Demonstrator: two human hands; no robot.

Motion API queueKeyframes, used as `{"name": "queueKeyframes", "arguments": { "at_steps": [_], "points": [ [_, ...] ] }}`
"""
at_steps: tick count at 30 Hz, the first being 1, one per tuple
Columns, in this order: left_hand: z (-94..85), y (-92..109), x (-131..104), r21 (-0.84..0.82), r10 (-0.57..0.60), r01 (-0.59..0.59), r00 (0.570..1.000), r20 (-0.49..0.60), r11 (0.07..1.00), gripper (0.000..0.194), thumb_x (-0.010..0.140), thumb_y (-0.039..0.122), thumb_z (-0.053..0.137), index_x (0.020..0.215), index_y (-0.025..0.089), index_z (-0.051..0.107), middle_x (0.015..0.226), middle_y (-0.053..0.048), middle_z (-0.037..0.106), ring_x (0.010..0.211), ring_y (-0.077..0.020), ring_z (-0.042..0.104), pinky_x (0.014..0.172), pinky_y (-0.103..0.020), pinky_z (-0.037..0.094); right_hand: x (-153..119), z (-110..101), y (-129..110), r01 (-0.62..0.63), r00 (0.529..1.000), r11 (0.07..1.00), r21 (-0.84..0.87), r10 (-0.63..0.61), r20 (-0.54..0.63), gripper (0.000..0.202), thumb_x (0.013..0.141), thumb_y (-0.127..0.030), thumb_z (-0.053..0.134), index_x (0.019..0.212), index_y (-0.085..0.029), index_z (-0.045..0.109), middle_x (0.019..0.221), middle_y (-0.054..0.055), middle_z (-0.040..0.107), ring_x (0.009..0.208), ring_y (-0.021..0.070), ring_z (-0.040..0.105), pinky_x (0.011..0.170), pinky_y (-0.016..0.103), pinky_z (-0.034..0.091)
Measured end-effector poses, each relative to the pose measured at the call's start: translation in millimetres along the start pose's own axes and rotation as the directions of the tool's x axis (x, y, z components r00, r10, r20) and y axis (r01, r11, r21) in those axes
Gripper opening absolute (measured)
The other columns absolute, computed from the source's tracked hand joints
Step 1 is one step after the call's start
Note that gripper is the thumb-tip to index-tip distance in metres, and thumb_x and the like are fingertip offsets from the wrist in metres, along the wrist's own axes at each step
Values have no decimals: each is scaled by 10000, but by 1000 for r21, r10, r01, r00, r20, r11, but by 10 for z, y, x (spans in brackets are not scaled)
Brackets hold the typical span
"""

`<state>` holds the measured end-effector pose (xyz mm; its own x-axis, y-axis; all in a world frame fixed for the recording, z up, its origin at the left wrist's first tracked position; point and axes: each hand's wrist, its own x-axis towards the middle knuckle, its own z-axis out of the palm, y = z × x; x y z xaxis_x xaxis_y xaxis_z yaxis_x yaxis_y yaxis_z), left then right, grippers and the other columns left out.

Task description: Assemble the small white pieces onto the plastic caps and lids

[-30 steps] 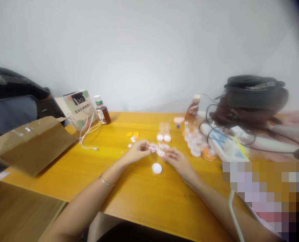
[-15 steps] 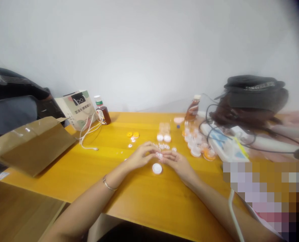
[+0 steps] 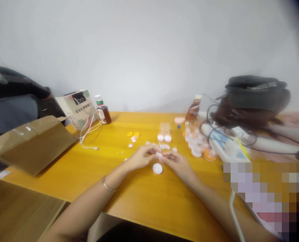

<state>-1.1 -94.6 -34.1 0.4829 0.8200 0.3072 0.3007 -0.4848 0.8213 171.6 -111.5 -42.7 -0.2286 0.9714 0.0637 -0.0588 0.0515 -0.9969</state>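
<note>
an open cardboard box (image 3: 31,143) is seen at the left edge of the frame, with a printed paper bag (image 3: 78,108) and a dark-liquid bottle (image 3: 102,111) behind it in the upper left of the yellow table (image 3: 144,198). a white cable (image 3: 89,132) is trailed from the bag. at the right, a black cap (image 3: 256,90) is set above tangled black cords (image 3: 240,134).

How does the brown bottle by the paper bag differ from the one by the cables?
The left bottle is short and squat with a white cap; the right bottle is taller and slimmer with an orange-tan cap. The left one stands beside the paper bag, the right one by the black cables. Both stand upright on the table, holding dark brown liquid.
</note>
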Motion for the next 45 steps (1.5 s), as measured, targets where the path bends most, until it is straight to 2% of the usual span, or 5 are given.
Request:
{"name": "queueKeyframes", "arguments": {
  "at_steps": [11, 22, 32, 36, 45],
  "points": [
    [84, 0, 9, -115, -91, 82, 993, -73, 990, 239, 777, 262, 562, 966, 116, 545, 890, -82, 608, 801, -139, 572, 777, -304, 451, -27, 3, -44, 11, 997, 1000, -22, -13, -78, 213, 597, -391, 696, 657, -201, 622, 653, 19, 670, 671, 175, 624, 737, 335, 482],
    [68, 90, -12, -73, 57, -68, 988, -143, 995, 168, 780, 247, 550, 892, 126, 586, 911, -80, 614, 862, -159, 570, 812, -305, 441, -14, -2, 10, 185, 978, 982, -26, -187, -93, 168, 624, -333, 693, 705, -196, 637, 759, 16, 682, 753, 177, 632, 775, 321, 486],
    [44, 158, -30, 84, 116, -103, 979, -165, 991, 130, 788, 183, 506, 878, 123, 580, 869, -68, 609, 821, -145, 560, 774, -272, 438, 22, -50, 54, 161, 986, 976, -148, -153, 62, 276, 673, -401, 638, 842, -195, 565, 811, 31, 626, 756, 162, 588, 739, 319, 470],
    [-87, 217, -54, 154, 118, -120, 993, 19, 981, 148, 804, 196, 489, 888, 132, 592, 871, -58, 618, 818, -136, 557, 777, -262, 429, -23, -98, 90, 252, 961, 852, -459, -165, 220, 527, 540, -358, 745, 985, -215, 503, 835, 15, 559, 724, 156, 520, 678, 305, 442],
    [-148, 261, -79, 263, 66, -167, 933, 354, 950, 186, 820, 189, 469, 905, 165, 633, 884, -51, 606, 840, -132, 541, 809, -263, 406, 1, -79, 200, 395, 914, 675, -623, -221, 341, 167, 682, -284, 624, 788, -204, 524, 761, -2, 526, 714, 147, 492, 655, 276, 397]
  ]
}}
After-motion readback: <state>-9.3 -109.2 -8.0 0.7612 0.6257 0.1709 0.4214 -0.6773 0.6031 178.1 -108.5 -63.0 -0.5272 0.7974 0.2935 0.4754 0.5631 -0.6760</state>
